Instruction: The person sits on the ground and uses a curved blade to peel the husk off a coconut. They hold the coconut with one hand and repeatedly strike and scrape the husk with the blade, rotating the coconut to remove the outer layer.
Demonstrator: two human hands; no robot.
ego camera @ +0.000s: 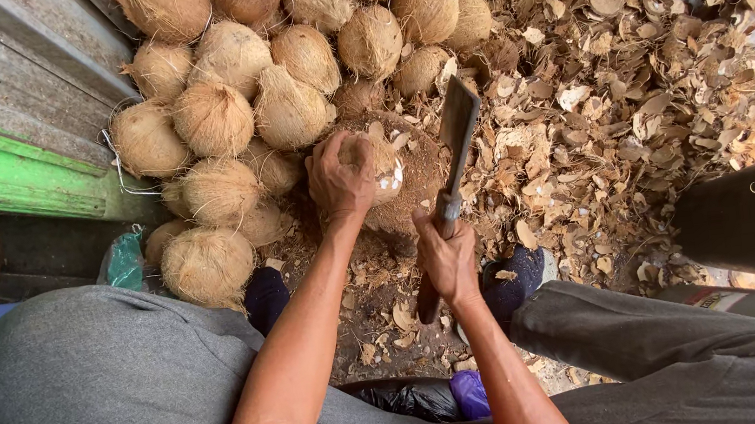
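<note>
While the left hand [340,180] clamps the partly peeled coconut [375,167] on the chopping block [416,180], the right hand [447,256] grips the cleaver [457,129]; strikes look safest kept shallow, away from the fingers, beside the coconut pile [244,95].

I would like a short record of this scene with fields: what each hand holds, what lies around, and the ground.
left hand: grips a partly husked coconut, pressing it on a round chopping block
right hand: holds a cleaver by its handle, blade raised beside the coconut
pile: many brown fibrous coconuts, behind and left of the block
ground: covered with dry shell and husk chips
bucket: dark, at right edge
</note>
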